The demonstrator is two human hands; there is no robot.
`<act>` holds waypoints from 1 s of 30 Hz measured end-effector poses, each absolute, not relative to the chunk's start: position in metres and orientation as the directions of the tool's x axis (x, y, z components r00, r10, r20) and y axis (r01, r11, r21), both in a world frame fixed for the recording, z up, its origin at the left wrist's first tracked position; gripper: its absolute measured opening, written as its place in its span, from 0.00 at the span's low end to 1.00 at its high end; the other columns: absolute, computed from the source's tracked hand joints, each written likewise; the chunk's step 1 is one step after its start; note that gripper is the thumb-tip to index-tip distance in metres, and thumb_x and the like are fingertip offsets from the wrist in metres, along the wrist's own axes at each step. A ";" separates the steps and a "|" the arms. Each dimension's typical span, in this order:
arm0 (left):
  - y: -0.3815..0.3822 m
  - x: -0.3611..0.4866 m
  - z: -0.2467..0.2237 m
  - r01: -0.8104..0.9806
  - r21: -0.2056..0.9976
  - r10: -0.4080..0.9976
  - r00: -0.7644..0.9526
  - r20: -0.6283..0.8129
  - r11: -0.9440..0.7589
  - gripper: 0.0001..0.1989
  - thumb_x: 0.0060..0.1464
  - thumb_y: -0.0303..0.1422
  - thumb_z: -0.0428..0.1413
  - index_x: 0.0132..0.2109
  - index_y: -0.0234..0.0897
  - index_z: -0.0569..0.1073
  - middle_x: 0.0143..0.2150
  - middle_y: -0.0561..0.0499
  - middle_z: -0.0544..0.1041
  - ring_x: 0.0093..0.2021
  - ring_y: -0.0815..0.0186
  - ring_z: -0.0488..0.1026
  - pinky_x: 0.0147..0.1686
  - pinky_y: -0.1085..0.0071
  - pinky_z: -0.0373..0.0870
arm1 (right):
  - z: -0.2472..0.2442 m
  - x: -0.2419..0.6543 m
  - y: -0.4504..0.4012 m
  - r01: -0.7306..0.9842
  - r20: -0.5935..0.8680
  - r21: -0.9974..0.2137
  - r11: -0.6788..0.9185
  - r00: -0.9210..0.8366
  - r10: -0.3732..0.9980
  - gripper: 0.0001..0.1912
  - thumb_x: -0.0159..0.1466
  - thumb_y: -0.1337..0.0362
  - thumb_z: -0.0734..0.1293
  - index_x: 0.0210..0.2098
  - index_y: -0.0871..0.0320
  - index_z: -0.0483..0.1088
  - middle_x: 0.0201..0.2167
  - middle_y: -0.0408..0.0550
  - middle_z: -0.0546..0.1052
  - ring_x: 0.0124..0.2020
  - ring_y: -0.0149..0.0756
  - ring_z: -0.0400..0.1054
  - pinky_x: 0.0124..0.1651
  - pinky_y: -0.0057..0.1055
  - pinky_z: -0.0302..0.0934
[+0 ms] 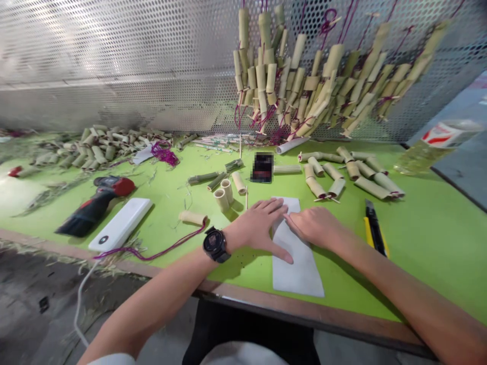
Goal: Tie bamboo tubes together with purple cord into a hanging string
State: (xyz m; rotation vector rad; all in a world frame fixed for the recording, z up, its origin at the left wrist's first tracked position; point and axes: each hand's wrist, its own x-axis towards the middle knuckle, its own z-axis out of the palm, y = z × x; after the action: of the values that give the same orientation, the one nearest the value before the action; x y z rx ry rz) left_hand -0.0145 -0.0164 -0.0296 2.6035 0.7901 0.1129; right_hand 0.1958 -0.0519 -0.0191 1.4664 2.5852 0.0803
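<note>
A narrow white sheet of paper (pixel 297 274) lies lengthwise near the front edge of the green table. My left hand (pixel 262 225), with a black watch (pixel 215 244) on its wrist, is spread flat over the paper's left side, thumb stretched across it. Against the paper's upper right part rests my right hand (pixel 314 225), its fingers curled closed; whatever they pinch, if anything, is hidden. Left of the hands, short bamboo tubes (pixel 221 200) stand upright. A bamboo piece (pixel 193 218) with purple cord lies farther left. Right of my right hand is a yellow and black utility knife (pixel 375 228).
A cordless drill (pixel 97 203) and a white power bank (pixel 120 224) lie at left. A bamboo heap (pixel 95 147) and purple cord (pixel 166 153) sit behind. Strung bamboo (pixel 369 172) lies at right; more strings (pixel 297 81) hang on the perforated metal wall. A bottle (pixel 437 147) stands far right.
</note>
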 end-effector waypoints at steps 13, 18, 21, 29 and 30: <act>-0.009 -0.011 -0.033 0.505 0.395 0.540 0.841 -0.027 -0.768 0.64 0.47 0.73 0.55 0.78 0.33 0.54 0.81 0.37 0.48 0.80 0.44 0.45 0.77 0.53 0.43 | -0.012 0.192 -0.050 0.822 -0.180 0.183 0.540 -0.512 0.840 0.29 0.78 0.62 0.52 0.33 0.62 0.81 0.29 0.58 0.83 0.27 0.40 0.73 0.29 0.34 0.45; -0.007 -0.010 -0.035 0.508 0.400 0.541 0.840 -0.035 -0.763 0.66 0.47 0.73 0.56 0.78 0.32 0.52 0.81 0.36 0.46 0.80 0.44 0.43 0.77 0.52 0.40 | -0.008 0.196 -0.047 0.863 -0.173 0.283 0.419 -0.383 0.907 0.30 0.78 0.61 0.52 0.38 0.63 0.83 0.32 0.62 0.84 0.29 0.44 0.75 0.31 0.34 0.49; -0.007 -0.010 -0.034 0.510 0.399 0.540 0.841 -0.042 -0.762 0.66 0.48 0.73 0.56 0.78 0.31 0.52 0.81 0.36 0.46 0.80 0.44 0.43 0.77 0.52 0.41 | -0.007 0.192 -0.049 0.859 -0.211 0.212 0.467 -0.426 0.880 0.30 0.78 0.62 0.51 0.37 0.63 0.82 0.31 0.60 0.83 0.28 0.42 0.75 0.30 0.33 0.49; -0.008 -0.010 -0.030 0.533 0.378 0.549 0.832 -0.073 -0.757 0.65 0.48 0.71 0.57 0.79 0.31 0.50 0.81 0.36 0.44 0.80 0.42 0.43 0.77 0.52 0.43 | -0.006 0.188 -0.050 0.881 -0.180 0.238 0.410 -0.375 0.909 0.28 0.77 0.63 0.53 0.37 0.64 0.82 0.30 0.61 0.83 0.28 0.41 0.75 0.30 0.33 0.53; -0.008 -0.010 -0.030 0.534 0.379 0.550 0.832 -0.078 -0.756 0.65 0.48 0.71 0.57 0.79 0.31 0.51 0.81 0.35 0.45 0.80 0.42 0.44 0.76 0.52 0.43 | -0.007 0.187 -0.051 0.870 -0.209 0.188 0.456 -0.418 0.884 0.28 0.77 0.64 0.52 0.36 0.64 0.82 0.29 0.59 0.83 0.26 0.40 0.74 0.30 0.32 0.53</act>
State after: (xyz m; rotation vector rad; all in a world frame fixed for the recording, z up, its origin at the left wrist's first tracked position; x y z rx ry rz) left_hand -0.0100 -0.0077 -0.0297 2.6239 0.8104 0.0537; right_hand 0.1873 -0.0509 -0.0068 1.5055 2.4326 0.0728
